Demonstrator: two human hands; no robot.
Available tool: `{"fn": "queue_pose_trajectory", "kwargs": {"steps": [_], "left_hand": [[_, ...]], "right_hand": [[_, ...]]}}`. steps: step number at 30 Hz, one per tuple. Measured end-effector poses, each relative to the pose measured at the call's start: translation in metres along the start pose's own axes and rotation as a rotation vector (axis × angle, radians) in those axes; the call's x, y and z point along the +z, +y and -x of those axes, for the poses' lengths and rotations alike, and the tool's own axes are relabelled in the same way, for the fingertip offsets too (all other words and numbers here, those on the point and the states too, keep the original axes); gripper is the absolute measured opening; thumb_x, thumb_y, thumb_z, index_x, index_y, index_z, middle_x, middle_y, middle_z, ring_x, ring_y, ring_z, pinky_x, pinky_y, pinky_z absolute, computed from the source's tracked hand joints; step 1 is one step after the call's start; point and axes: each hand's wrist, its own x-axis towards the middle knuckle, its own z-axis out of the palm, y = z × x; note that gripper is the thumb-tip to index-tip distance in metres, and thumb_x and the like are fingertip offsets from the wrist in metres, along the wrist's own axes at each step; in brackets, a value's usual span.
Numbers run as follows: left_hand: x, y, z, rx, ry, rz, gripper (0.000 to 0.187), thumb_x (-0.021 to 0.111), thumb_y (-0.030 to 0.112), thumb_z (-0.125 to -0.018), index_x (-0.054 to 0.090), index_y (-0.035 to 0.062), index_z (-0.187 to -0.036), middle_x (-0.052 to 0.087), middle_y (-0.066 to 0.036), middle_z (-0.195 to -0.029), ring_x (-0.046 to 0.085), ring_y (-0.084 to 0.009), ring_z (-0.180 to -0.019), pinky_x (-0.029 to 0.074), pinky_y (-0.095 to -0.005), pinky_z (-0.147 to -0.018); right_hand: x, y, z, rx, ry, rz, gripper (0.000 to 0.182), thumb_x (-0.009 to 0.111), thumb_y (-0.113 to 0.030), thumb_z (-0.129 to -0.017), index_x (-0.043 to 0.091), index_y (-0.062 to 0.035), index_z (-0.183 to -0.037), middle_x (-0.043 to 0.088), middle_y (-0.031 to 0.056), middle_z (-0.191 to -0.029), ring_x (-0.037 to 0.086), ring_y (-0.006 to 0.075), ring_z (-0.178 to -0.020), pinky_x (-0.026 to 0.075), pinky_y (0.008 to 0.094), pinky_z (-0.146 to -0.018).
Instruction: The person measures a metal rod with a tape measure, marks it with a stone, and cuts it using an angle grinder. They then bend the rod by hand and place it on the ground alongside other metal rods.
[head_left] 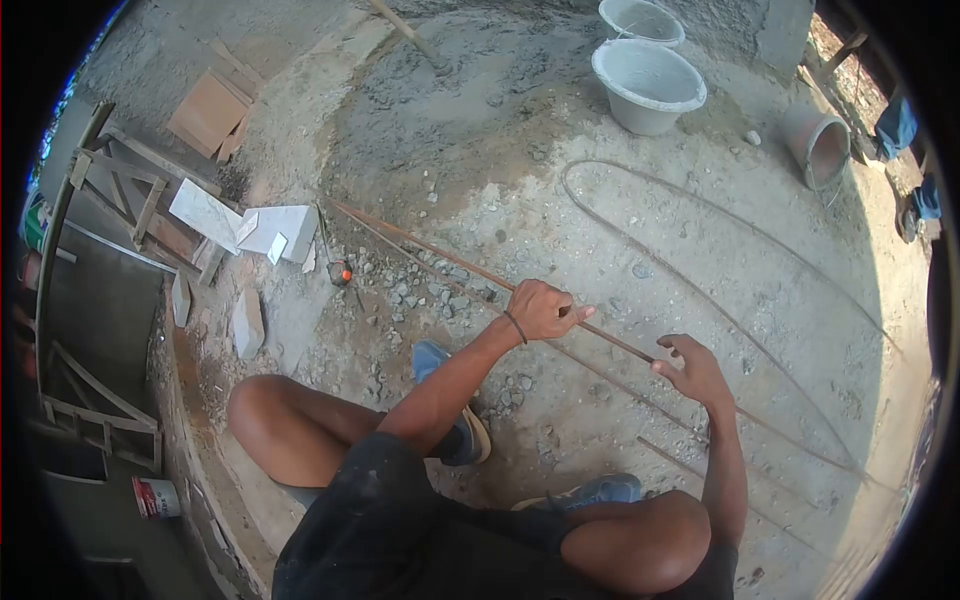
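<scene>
My left hand is closed around a long rusty steel rod, which slants down to the right across the ground in front of me. My right hand is further down the same rod, its fingers apart and curved, with the thumb right at the rod. A second rod runs below it over the concrete. Close to my right forearm lies another rod end. Beyond my hands, a bent steel rod forms a long loop on the floor.
Wet mortar with a wooden handle in it spreads ahead. A pale bucket and a tipped bucket stand right of it. White blocks, gravel and a wooden frame lie left. Another person's foot shows far right.
</scene>
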Motion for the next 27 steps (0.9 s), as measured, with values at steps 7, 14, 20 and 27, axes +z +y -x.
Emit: {"fn": "queue_pose_trajectory", "kwargs": {"steps": [7, 14, 20, 27], "left_hand": [[-0.004, 0.005, -0.018, 0.177, 0.215, 0.032, 0.049, 0.068, 0.027, -0.085, 0.046, 0.003, -0.049, 0.041, -0.017, -0.047, 0.043, -0.0342, -0.04, 0.032, -0.0398, -0.041], [0.025, -0.159, 0.003, -0.047, -0.071, 0.106, 0.054, 0.064, 0.02, -0.09, 0.028, 0.0016, -0.053, 0.023, -0.003, -0.047, 0.024, -0.0086, -0.048, 0.022, -0.0348, -0.044], [-0.003, -0.201, -0.031, -0.047, -0.295, 0.191, 0.054, 0.064, 0.021, -0.091, 0.031, 0.0023, -0.052, 0.026, -0.001, -0.047, 0.025, -0.0087, -0.048, 0.022, -0.0342, -0.045], [-0.075, -0.191, -0.042, -0.092, -0.671, 0.337, 0.053, 0.064, 0.03, -0.089, 0.041, 0.0069, -0.047, 0.036, 0.004, -0.046, 0.032, -0.0054, -0.047, 0.024, -0.0297, -0.044]], "right_hand": [[-0.05, 0.076, 0.118, 0.38, 0.05, 0.226, 0.057, 0.045, -0.054, -0.094, 0.066, -0.006, -0.07, 0.058, 0.0182, -0.059, 0.06, 0.037, -0.063, 0.045, 0.0446, -0.058], [0.007, 0.0, 0.107, 0.2, 0.169, 0.148, 0.051, 0.056, -0.052, -0.088, 0.061, -0.0039, -0.072, 0.057, 0.0195, -0.059, 0.059, 0.0425, -0.064, 0.047, 0.0501, -0.059], [0.022, -0.02, 0.082, 0.191, 0.273, 0.073, 0.051, 0.06, -0.047, -0.087, 0.061, -0.0022, -0.065, 0.056, 0.02, -0.058, 0.058, 0.0422, -0.061, 0.045, 0.0487, -0.056], [0.015, -0.04, 0.062, 0.152, 0.255, 0.018, 0.053, 0.06, -0.044, -0.088, 0.06, -0.0007, -0.057, 0.055, 0.0204, -0.055, 0.056, 0.0423, -0.058, 0.043, 0.0483, -0.055]]}}
